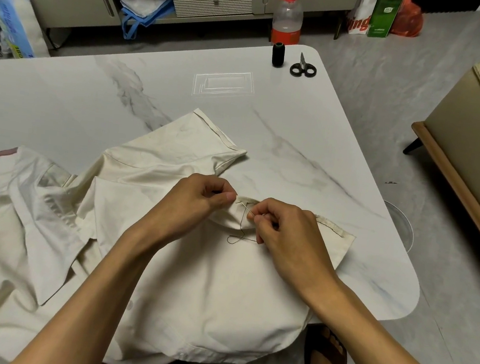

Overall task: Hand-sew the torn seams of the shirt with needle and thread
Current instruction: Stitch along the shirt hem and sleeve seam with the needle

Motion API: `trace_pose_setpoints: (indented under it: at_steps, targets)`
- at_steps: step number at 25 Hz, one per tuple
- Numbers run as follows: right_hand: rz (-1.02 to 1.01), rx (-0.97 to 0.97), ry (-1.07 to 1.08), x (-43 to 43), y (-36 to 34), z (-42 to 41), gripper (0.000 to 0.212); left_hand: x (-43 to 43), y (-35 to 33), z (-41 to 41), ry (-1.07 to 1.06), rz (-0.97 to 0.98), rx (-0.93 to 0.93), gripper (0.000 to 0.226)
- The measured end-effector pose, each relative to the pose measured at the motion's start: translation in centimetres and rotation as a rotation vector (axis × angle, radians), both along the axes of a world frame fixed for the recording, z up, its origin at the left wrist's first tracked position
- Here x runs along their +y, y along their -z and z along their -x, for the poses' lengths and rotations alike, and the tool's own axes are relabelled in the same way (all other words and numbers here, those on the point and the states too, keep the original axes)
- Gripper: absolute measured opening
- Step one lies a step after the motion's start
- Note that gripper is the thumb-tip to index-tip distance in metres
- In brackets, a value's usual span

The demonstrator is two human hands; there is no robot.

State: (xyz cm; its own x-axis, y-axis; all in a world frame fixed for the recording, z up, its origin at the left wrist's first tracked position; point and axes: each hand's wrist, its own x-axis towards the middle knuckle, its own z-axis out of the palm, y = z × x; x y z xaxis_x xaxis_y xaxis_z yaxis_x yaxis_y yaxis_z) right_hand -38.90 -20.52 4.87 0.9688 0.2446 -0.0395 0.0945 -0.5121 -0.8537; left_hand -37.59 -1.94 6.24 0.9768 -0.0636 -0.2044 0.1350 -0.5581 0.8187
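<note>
Your right grip (283, 234) pinches the needle (248, 210) between thumb and forefinger, and the needle slants up toward the folded seam. Your left grip (197, 201) pinches that seam's edge just beside the needle. Dark thread (236, 236) trails down and loops on the cloth below. The cream shirt (205, 291) lies spread over the near edge of the marble desk (312, 136), with a dark stitched line running off to the right. A black spool (278, 55) and scissors (303, 68) sit close together at the far corner.
</note>
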Motion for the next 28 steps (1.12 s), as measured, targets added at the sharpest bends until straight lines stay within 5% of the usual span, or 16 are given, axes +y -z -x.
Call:
trace_pose_setpoints:
  at_steps: [7,17,28]
  targets:
    - [0.032,-0.014,0.02,0.1,0.2,-0.1,0.019,-0.6,-0.2,0.1,-0.015,-0.048,-0.092,0.015]
    - [-0.056,0.002,0.162,0.9,-0.3,-0.2,0.02,-1.7,1.7,0.3,0.049,-0.516,-0.746,0.013]
    - [-0.082,0.012,0.232,1.5,-0.4,0.1,0.023,-2.2,1.1,0.7,0.163,-0.665,-0.917,0.013]
